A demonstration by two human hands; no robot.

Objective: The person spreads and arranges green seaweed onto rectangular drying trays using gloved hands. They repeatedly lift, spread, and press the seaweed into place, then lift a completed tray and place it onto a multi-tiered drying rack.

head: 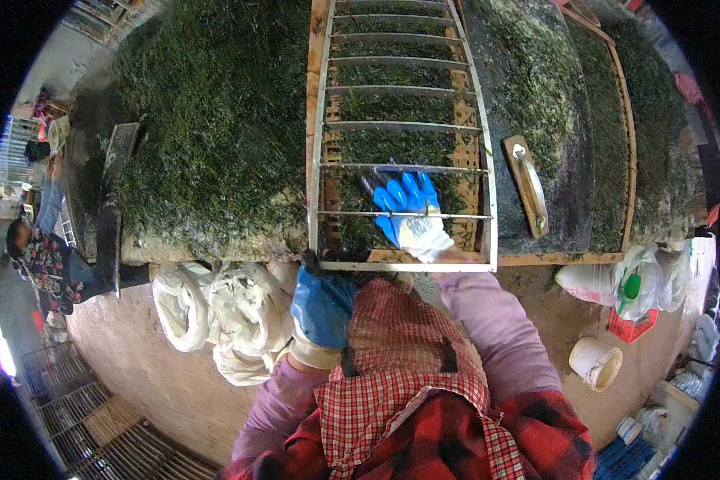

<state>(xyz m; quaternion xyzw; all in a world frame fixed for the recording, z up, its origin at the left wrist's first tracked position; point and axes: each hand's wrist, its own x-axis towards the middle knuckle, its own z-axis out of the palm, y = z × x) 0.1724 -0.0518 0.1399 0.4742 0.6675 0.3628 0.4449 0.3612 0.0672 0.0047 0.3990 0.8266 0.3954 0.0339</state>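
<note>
A metal frame with several crossbars (pixel 403 126) lies over a wooden slatted tray (pixel 468 144) spread with dark green, seaweed-like strands (pixel 396 108). Within the frame, near its close end, my right hand (pixel 409 207) in a blue and white glove rests low among the strands, fingers apart; whether it grips any is unclear. My left hand (pixel 324 300), in a blue glove with a pale cuff, is at the frame's near left corner beside a dark clump; its fingers are hidden. A large green heap (pixel 210 120) spreads left of the frame. To the right lies a wooden float with a metal handle (pixel 527 186).
White sacks (pixel 249 306) stand under the table's left edge. On the floor at right are a white bucket (pixel 596 363), a red crate (pixel 633 326) and a plastic bag (pixel 642 288) with a green scoop. A person (pixel 42 258) is at far left, near a board (pixel 117 204).
</note>
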